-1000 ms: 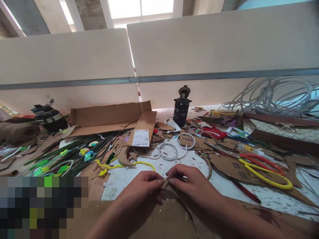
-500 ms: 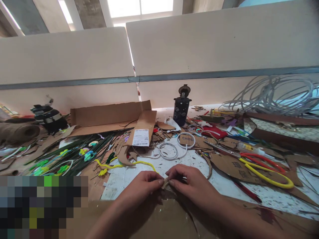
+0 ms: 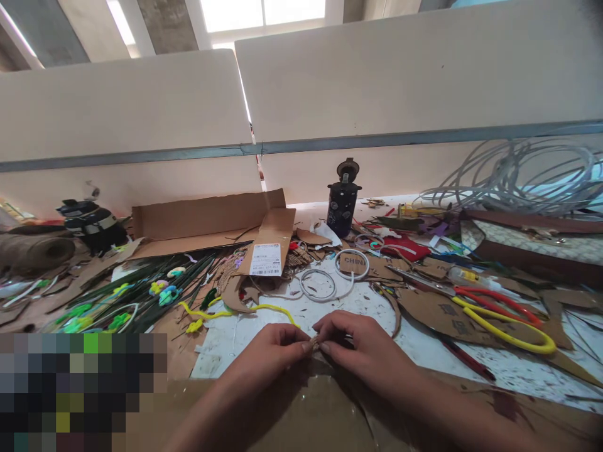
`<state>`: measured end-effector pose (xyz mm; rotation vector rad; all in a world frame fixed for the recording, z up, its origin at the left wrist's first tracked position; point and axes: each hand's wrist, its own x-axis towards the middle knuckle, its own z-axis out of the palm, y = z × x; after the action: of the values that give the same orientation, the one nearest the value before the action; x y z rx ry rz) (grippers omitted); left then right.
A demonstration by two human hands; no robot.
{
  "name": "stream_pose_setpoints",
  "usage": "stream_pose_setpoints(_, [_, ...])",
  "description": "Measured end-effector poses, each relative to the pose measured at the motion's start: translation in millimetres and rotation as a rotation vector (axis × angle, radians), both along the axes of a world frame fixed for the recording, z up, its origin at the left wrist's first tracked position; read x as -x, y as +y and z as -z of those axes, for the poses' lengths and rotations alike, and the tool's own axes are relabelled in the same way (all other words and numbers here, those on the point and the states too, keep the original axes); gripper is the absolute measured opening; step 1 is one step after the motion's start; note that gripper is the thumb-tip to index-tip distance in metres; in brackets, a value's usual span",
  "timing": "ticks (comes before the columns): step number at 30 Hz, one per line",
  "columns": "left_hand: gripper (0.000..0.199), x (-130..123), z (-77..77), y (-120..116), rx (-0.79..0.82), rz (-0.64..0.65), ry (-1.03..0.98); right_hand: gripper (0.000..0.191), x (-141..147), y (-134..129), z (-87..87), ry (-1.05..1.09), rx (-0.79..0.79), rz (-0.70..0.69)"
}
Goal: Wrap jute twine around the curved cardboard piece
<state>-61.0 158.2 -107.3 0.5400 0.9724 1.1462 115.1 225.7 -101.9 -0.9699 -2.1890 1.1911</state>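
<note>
Near the front of the table, my left hand (image 3: pixel 269 353) and my right hand (image 3: pixel 358 345) meet fingertip to fingertip. Both pinch a small tan bit that looks like braided twine (image 3: pixel 315 343); most of it is hidden by the fingers. A brown cardboard sheet (image 3: pixel 301 414) lies beneath my wrists. Just beyond my left hand runs a yellow pipe cleaner (image 3: pixel 276 309). Two pale rings of tubing, a closer one (image 3: pixel 306 295) and one farther right (image 3: pixel 365 267), lie past my fingertips.
Scissors (image 3: pixel 511 320) with red and yellow handles lie on cardboard at right, near a red pen (image 3: pixel 471 361). Behind stand a dark bottle (image 3: pixel 342 210) with its lid up, an open cardboard box (image 3: pixel 207 216) and coiled clear tubing (image 3: pixel 527 176). Green stems (image 3: pixel 155 285) cover the left.
The tan twine between my fingertips shows less than before and sits slightly lower. My hands stay almost in place; the view has shifted very slightly.
</note>
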Motion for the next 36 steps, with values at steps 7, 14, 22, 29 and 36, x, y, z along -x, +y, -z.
stream_pose_setpoints(7, [0.042,16,5.7,10,0.010,0.195,0.385,0.018,0,0,1.3,-0.023,-0.016,0.007])
stream_pose_setpoints(14, [0.029,6,10.4,4,-0.002,0.064,0.221,0.017,3,2,2.0,-0.005,-0.013,-0.002])
stream_pose_setpoints(22, [0.025,7,17.2,3,-0.021,0.046,0.149,0.017,2,7,6.5,0.099,0.244,0.022])
stream_pose_setpoints(29, [0.022,4,12.5,1,-0.007,0.038,0.075,0.016,2,13,4.6,0.187,0.399,-0.001])
stream_pose_setpoints(36, [0.020,4,12.7,1,-0.008,0.043,0.021,0.014,5,12,10.0,0.174,0.391,0.028])
